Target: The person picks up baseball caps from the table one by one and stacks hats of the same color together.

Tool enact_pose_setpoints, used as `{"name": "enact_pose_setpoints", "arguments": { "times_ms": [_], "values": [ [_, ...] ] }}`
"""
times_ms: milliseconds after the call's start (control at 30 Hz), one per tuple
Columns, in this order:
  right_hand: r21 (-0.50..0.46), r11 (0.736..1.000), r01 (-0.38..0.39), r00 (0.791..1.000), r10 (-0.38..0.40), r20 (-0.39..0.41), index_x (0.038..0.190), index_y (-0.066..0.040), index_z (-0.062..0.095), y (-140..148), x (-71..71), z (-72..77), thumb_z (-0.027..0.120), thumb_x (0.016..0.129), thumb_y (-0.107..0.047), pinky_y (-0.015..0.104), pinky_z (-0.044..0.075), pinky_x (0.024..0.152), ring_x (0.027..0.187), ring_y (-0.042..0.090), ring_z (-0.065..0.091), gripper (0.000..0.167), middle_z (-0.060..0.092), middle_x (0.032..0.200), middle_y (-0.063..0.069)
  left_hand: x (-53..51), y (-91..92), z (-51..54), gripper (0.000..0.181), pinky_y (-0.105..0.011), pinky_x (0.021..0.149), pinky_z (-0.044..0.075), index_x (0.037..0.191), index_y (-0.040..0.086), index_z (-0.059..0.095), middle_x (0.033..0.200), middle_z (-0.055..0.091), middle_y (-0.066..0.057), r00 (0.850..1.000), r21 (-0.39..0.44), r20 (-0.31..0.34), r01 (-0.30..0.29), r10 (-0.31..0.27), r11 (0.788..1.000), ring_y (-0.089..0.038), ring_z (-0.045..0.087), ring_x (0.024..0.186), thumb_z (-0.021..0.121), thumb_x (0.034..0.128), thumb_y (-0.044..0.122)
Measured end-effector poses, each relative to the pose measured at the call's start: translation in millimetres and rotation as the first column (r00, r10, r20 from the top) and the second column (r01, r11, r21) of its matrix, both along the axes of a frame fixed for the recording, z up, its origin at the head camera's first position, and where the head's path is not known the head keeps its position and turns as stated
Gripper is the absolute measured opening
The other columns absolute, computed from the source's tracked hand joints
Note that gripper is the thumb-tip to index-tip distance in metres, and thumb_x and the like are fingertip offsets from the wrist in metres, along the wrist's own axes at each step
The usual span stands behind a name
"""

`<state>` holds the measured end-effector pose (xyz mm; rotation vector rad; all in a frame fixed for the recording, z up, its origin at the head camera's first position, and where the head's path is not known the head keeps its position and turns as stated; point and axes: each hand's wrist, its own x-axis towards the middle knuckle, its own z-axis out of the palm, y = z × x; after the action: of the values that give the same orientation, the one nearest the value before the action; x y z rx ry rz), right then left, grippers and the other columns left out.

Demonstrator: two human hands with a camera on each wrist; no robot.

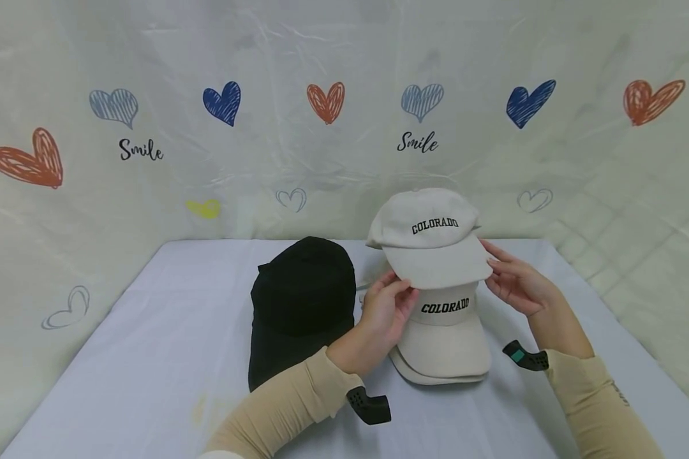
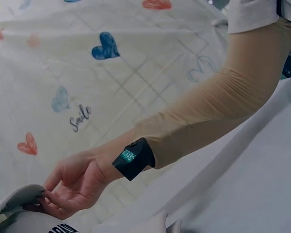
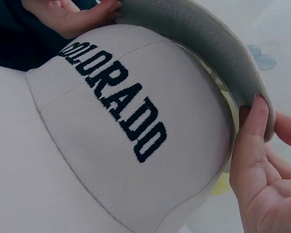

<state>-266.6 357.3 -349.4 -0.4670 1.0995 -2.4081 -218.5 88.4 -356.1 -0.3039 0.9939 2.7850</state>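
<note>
In the head view a white cap (image 1: 427,220) with "COLORADO" across its front is held over a stack of matching white caps (image 1: 444,347). My left hand (image 1: 386,309) pinches the left edge of its brim between thumb and fingers. At the brim's right edge, my right hand (image 1: 517,280) pinches with its fingertips. The right wrist view shows the raised brim's underside (image 3: 184,29) above the lower cap's lettered crown (image 3: 150,97), with my right hand (image 3: 262,170) gripping the edge. The left wrist view catches the right hand (image 2: 75,184) at the brim.
Just left of the white caps, a black cap (image 1: 304,293) lies on the white-covered table (image 1: 166,331), partly behind my left forearm. A pale sheet (image 1: 344,51) printed with hearts and "Smile" hangs behind the table. Each wrist carries a small black device (image 1: 370,406).
</note>
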Motion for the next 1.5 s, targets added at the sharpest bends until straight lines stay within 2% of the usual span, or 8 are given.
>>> {"name": "enact_pose_setpoints", "arguments": {
  "times_ms": [267,433,633,933,1133,1300,1500],
  "values": [
    [0.081,0.996,0.044,0.999,-0.045,0.005,0.134,-0.014,0.068,-2.5,2.5,-1.1,0.029,0.110,0.003,0.027,0.058,0.084,0.097,0.017,0.069,0.049,0.068,0.119,0.006,3.7,-3.6,-4.5,0.034,-0.024,0.082,0.057,0.127,0.002,0.054,0.105,0.058,-0.010,1.000,-0.006,0.012,-0.017,0.017,1.000,-0.017,0.059,0.089,0.061,0.0947,-0.008],
    [0.124,0.991,0.051,0.999,-0.051,-0.004,0.134,-0.017,0.067,-0.2,2.6,-3.5,0.031,0.109,0.003,0.027,0.057,0.086,0.100,0.016,0.069,0.048,0.068,0.121,0.005,5.4,-4.8,-10.0,0.036,-0.024,0.081,0.057,0.127,0.002,0.052,0.105,0.058,-0.011,1.000,-0.021,0.007,-0.009,0.009,1.000,-0.016,0.059,0.087,0.061,0.0940,-0.008],
    [0.133,0.991,0.026,0.999,-0.022,-0.029,0.136,-0.017,0.064,9.0,5.2,-8.0,0.027,0.109,0.004,0.027,0.056,0.089,0.107,0.017,0.068,0.051,0.067,0.125,0.005,11.2,-1.2,-15.1,0.034,-0.024,0.079,0.058,0.124,0.003,0.053,0.104,0.059,-0.010,1.000,-0.031,0.026,0.014,-0.014,0.999,-0.016,0.061,0.085,0.061,0.0938,-0.009],
    [0.155,0.988,0.001,0.999,0.007,-0.050,0.138,-0.018,0.063,16.8,7.8,-14.5,0.028,0.109,0.004,0.028,0.056,0.090,0.106,0.017,0.069,0.051,0.067,0.123,0.006,18.2,1.6,-21.3,0.033,-0.024,0.082,0.057,0.123,0.004,0.053,0.104,0.059,-0.011,0.999,-0.029,0.039,0.039,-0.038,0.999,-0.016,0.061,0.085,0.061,0.0937,-0.008],
    [0.172,0.985,0.001,1.000,0.004,-0.027,0.137,-0.019,0.064,19.3,11.2,-21.3,0.030,0.109,0.004,0.029,0.056,0.091,0.107,0.017,0.069,0.050,0.066,0.124,0.005,21.3,2.5,-27.2,0.020,-0.023,0.079,0.057,0.110,0.006,0.055,0.097,0.059,-0.009,0.998,-0.020,0.035,0.059,-0.058,0.998,-0.015,0.061,0.083,0.061,0.0956,-0.006],
    [0.173,0.984,-0.054,0.998,0.059,-0.029,0.138,-0.020,0.064,24.4,14.6,-25.7,0.028,0.109,0.006,0.029,0.055,0.093,0.108,0.017,0.069,0.053,0.067,0.126,0.005,29.7,3.8,-32.3,0.016,-0.023,0.079,0.057,0.102,0.009,0.052,0.091,0.059,-0.008,0.995,-0.022,0.038,0.098,-0.097,0.995,-0.014,0.062,0.079,0.059,0.0972,-0.005],
    [0.175,0.975,-0.134,0.986,0.150,-0.078,0.145,-0.024,0.057,30.2,16.1,-29.1,0.022,0.108,0.009,0.030,0.053,0.097,0.114,0.018,0.067,0.061,0.065,0.130,0.005,34.3,1.6,-31.3,0.014,-0.022,0.079,0.056,0.099,0.008,0.057,0.090,0.059,-0.007,0.992,-0.031,0.022,0.128,-0.128,0.991,-0.014,0.060,0.079,0.058,0.0968,-0.005]
  ]
}}
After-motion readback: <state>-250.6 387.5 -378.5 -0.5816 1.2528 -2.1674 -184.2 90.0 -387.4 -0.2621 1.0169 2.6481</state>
